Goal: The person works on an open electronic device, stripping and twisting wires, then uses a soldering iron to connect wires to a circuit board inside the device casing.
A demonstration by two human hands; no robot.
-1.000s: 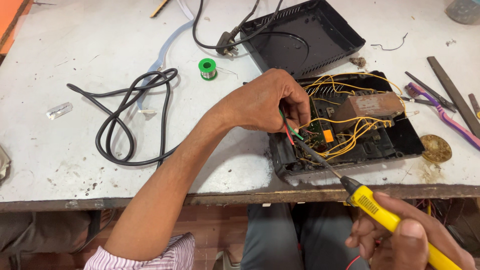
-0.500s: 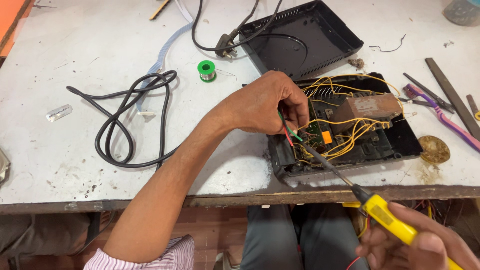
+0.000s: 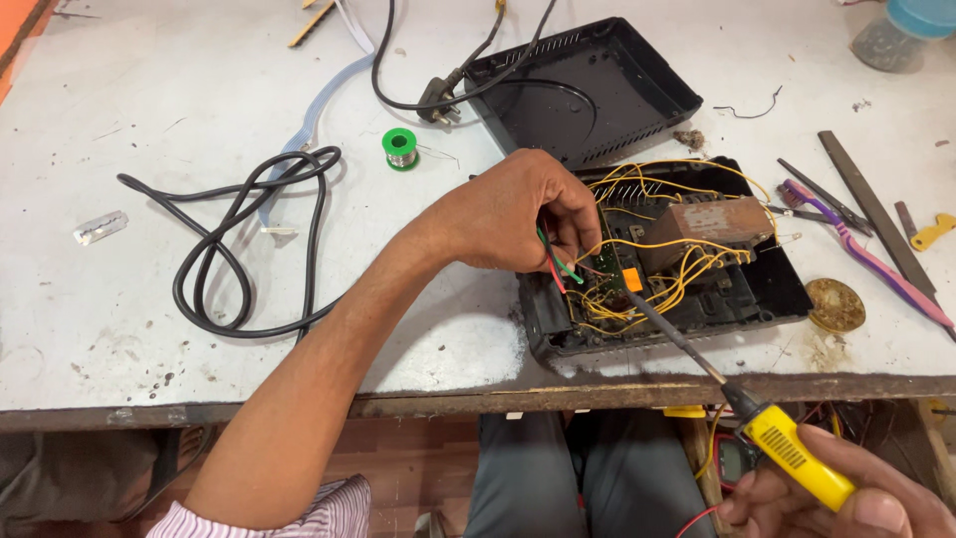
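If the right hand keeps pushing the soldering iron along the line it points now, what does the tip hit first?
The right hand aims the yellow-handled soldering iron up-left into the open black case. Its tip already sits by the orange part on the circuit board; that would likely meet first, though depth is unclear.

My right hand [image 3: 846, 498] slid back toward me, away from open device case [image 3: 662, 264], now low beyond bench edge, partly out of view. Yellow-handled soldering iron [image 3: 792, 448] drawn back with it; handle sits farther from case than before. Iron tip shifted along circuit board, now just beside orange component [image 3: 631, 280], near yellow wires. My left hand [image 3: 518, 214] barely crept toward case interior, fingers pinching red and green wires [image 3: 554, 267] as before.
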